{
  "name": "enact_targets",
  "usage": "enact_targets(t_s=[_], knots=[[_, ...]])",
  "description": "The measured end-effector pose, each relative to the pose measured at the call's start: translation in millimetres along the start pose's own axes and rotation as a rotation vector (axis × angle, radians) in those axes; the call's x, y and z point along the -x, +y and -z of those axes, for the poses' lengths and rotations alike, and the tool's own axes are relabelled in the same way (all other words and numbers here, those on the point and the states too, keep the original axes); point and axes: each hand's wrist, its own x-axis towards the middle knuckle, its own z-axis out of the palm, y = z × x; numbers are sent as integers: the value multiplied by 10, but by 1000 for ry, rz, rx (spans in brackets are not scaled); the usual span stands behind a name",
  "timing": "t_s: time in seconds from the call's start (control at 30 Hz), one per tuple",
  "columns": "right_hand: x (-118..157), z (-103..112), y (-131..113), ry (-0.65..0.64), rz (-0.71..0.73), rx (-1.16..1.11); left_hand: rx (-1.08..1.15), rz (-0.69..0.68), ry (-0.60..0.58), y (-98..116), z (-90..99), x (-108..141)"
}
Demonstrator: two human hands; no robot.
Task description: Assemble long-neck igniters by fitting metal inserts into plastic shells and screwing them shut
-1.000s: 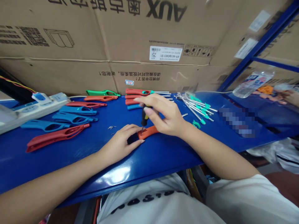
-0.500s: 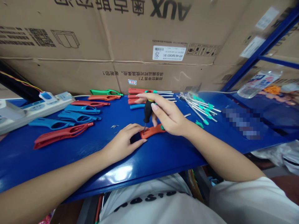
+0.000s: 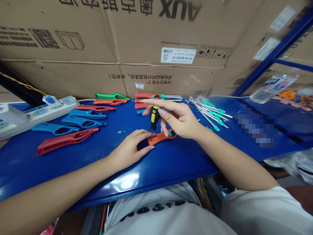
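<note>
My right hand (image 3: 182,119) is closed round the handle of a black and yellow screwdriver (image 3: 154,118), which stands upright. Its tip rests on the left end of an orange lighter casing (image 3: 158,138) lying on the blue table (image 3: 171,163). My left hand (image 3: 133,145) holds that same end between thumb and fingers. A green part shows near the casing's right end, partly under my right hand. Several small screws (image 3: 119,132) lie just beyond my left hand.
Red, blue, orange and green casings (image 3: 67,140) lie at left beside a white power strip (image 3: 40,112). Red lighters with metal tubes (image 3: 148,95) lie at the back. Metal rods with green parts (image 3: 210,112) and a bottle (image 3: 274,87) are at right. A cardboard box (image 3: 97,39) stands behind.
The screwdriver handle has turned, so its yellow patches now face me. My right fingers have shifted slightly around it. My left hand and the orange casing keep nearly the same place.
</note>
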Motion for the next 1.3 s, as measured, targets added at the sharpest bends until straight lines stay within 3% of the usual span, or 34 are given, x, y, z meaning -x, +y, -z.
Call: enact_targets(t_s=[0.07,0.2,0.3,0.43,0.6,0.67,0.87,1.03,1.1,1.3], knots=[[-6,-13,7,64,28,6,-8,1,2,0,-1,2],[9,-33,8,210,152,223,-30,-6,16,-16,-15,7],[22,-43,-43,167,112,248,-23,3,12,-7,-10,-1],[0,-37,-80,43,-8,74,-4,12,-10,16,8,-14],[-4,-24,-7,177,137,242,-20,1,13,-5,-9,-1],[12,-31,1,168,154,277,-21,2,18,-10,-13,0],[25,-70,-42,-3,18,11,-4,16,-4,10,3,-7],[44,-70,-4,160,218,365,-3,0,15,-2,-11,-3],[60,-68,-6,152,244,431,3,8,10,3,-10,-9],[31,-82,-82,-37,106,77,-6,10,-3,23,8,-24]])
